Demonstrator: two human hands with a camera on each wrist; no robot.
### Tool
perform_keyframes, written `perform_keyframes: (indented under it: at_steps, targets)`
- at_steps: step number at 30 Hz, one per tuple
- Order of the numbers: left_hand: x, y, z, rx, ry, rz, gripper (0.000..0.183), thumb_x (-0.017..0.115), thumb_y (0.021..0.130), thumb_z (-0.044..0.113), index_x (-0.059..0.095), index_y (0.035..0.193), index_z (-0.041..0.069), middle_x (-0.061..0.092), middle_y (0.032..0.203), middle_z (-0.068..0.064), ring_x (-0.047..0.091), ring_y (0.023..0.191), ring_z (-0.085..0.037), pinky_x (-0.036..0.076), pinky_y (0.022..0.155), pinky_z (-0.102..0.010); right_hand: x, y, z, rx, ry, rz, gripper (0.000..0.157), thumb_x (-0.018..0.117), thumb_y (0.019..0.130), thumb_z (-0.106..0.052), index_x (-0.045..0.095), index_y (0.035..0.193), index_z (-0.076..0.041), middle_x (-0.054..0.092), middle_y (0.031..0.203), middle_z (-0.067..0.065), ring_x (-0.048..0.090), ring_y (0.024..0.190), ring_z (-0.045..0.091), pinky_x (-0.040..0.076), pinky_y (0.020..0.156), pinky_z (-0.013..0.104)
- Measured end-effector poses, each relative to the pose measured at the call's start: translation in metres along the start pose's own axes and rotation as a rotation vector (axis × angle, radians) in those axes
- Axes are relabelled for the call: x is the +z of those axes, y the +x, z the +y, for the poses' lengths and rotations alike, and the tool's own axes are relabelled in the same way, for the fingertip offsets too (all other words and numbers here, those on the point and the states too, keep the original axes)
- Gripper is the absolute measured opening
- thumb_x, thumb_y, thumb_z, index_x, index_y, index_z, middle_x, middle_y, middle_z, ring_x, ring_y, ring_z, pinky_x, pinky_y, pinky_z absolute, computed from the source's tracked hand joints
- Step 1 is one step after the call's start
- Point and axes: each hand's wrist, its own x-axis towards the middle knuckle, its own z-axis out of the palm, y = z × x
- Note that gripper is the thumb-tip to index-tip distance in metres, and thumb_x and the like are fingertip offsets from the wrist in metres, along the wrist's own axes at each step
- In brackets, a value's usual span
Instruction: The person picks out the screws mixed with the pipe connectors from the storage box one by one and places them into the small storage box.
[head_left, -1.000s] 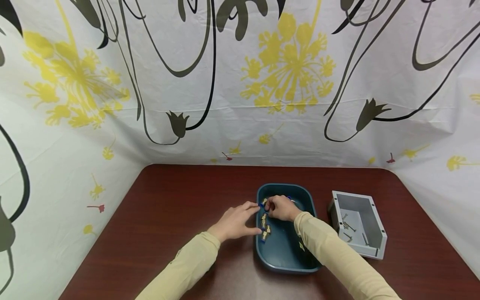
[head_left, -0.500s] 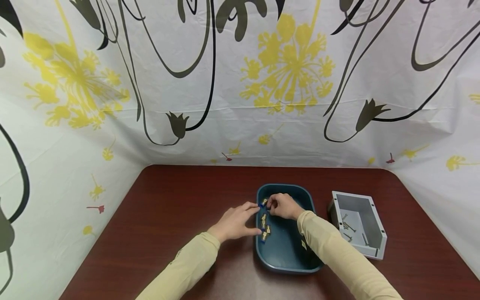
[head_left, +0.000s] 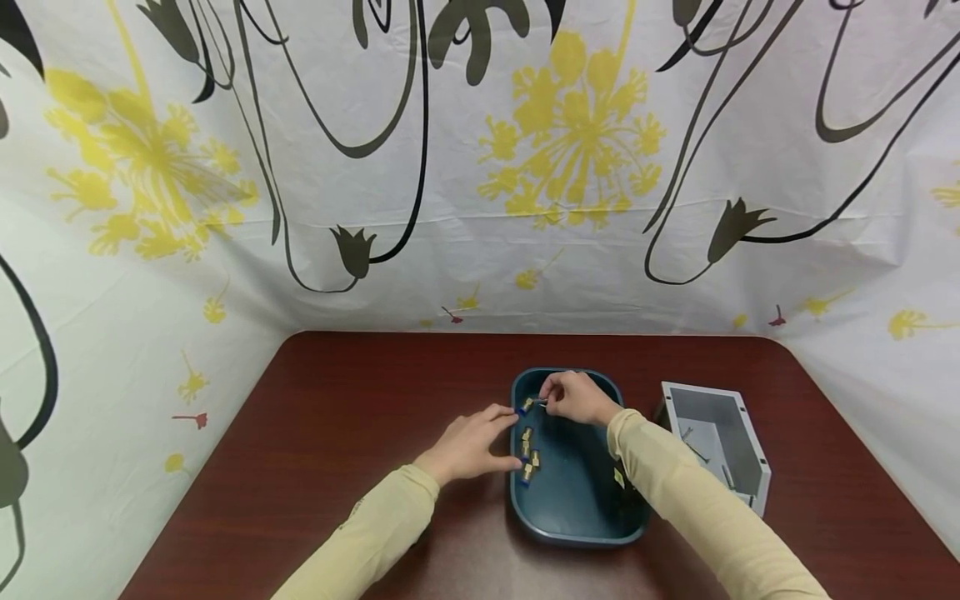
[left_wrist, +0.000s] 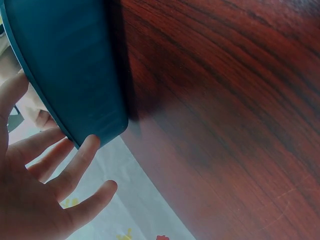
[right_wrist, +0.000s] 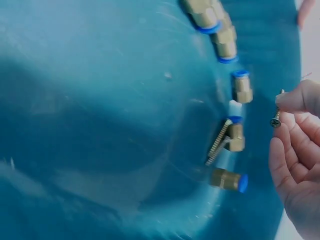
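Observation:
My right hand [head_left: 579, 398] is over the far end of a dark blue plastic tray [head_left: 573, 504]. In the right wrist view its thumb and fingers pinch a screw [right_wrist: 276, 114], head downward in that picture. Two more screws [right_wrist: 218, 142] lie in the tray beside brass fittings with blue rings, one fitting [right_wrist: 242, 87] close to the pinched screw. Several of these fittings [head_left: 527, 442] sit along the tray's left side in the head view. My left hand [head_left: 467, 447] has its fingers spread at the left rim; the left wrist view shows fingertips against the tray's outer wall [left_wrist: 75, 65].
To the right of the tray stands a grey open box [head_left: 753, 442] with some screws [head_left: 696, 450] inside, partly covered by the right sleeve [head_left: 697, 492]. Both sit on a dark red wooden table [head_left: 360, 417], with a patterned white cloth [head_left: 450, 192] hanging behind.
My right hand has shifted a little away and to the right within the tray, and its sleeve now covers more of the grey box. The left hand stays at the rim.

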Motion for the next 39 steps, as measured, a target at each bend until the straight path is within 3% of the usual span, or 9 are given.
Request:
perform_keyframes:
  at_steps: [19,39]
  targets:
    - [0.001,0.000,-0.001,0.011,0.007,0.001,0.066,0.062,0.078,0.047,0.045,0.130,0.010,0.041,0.129,-0.003,0.048,0.107,-0.015,0.039,0.085,-0.036,-0.043,-0.013,-0.010,-0.004,0.031,0.033,0.011,0.056,0.079,0.002,0.059,0.089,-0.003,0.057,0.075,0.000,0.050,0.063,0.016,0.040,0.060,0.031]
    - [0.000,-0.001,0.001,0.000,0.029,0.004,0.066,0.062,0.077,0.046,0.045,0.130,0.010,0.041,0.129,-0.003,0.047,0.108,-0.015,0.038,0.086,-0.037,-0.086,-0.044,0.013,0.061,-0.084,0.112,0.012,0.059,0.077,-0.003,0.060,0.090,-0.002,0.055,0.075,0.000,0.051,0.068,0.016,0.041,0.062,0.033]
